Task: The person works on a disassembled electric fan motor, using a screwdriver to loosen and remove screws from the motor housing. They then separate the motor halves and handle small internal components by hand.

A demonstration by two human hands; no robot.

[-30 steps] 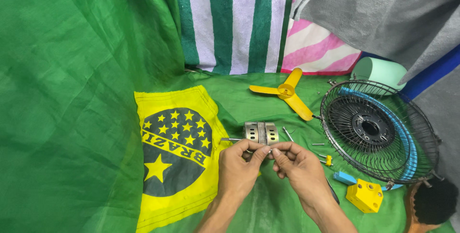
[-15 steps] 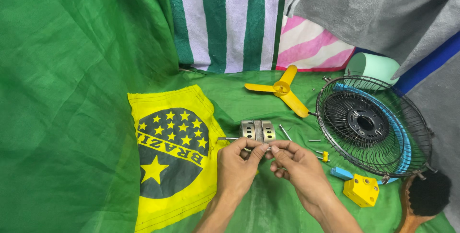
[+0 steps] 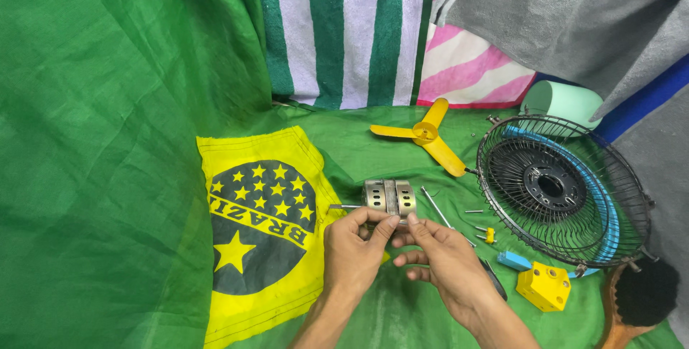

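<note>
A small silver fan motor (image 3: 388, 197) with a shaft sticking out to the left lies on the green cloth. My left hand (image 3: 355, 252) and my right hand (image 3: 443, 263) meet just below it, fingertips pinched together on something small that I cannot make out. Both hands touch or nearly touch the motor's lower edge. A thin metal rod (image 3: 438, 210) lies just right of the motor.
A yellow three-blade fan propeller (image 3: 425, 136) lies behind. A black wire fan guard (image 3: 561, 189) stands at right, with a mint green housing (image 3: 562, 101) behind it. Loose screws, a blue part (image 3: 514, 261), a yellow block (image 3: 544, 286) and a brush (image 3: 639, 302) lie near.
The view has shifted slightly; my hands stay pinched together below the motor with little visible movement.
</note>
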